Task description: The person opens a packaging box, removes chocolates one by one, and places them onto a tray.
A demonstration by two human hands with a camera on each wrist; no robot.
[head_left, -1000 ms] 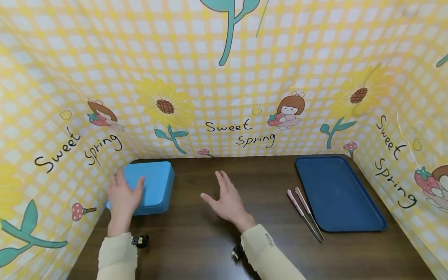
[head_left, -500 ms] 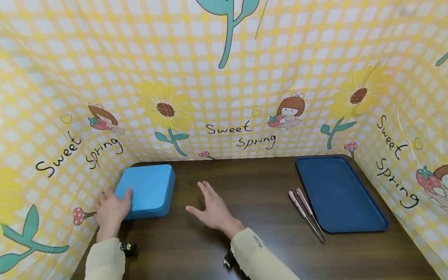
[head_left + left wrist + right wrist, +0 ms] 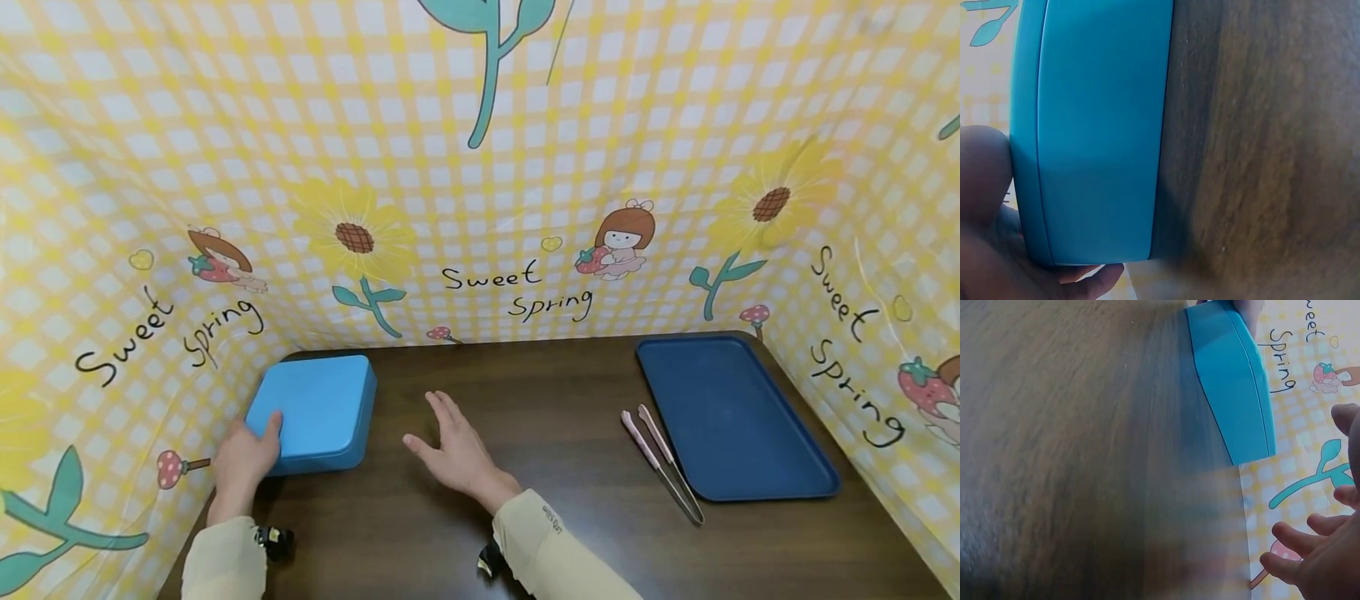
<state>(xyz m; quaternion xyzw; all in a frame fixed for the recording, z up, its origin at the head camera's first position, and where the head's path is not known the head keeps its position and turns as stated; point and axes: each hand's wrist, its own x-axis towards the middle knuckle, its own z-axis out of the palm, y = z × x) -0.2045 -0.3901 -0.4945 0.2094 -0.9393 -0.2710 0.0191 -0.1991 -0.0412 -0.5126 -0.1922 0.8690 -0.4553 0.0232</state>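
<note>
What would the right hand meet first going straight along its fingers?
The right hand would likely reach the checkered cloth first, though its thumb side could clip the blue box beforehand; height and depth are unclear.

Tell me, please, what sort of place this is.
Probably a small tabletop work booth: yellow-checked sheeting encloses a dark wood-look table on three sides, with a blue box, tongs and a tray on it.

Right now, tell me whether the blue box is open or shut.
Shut: the blue box has its lid on, with only a thin seam along its side in both wrist views.
</note>
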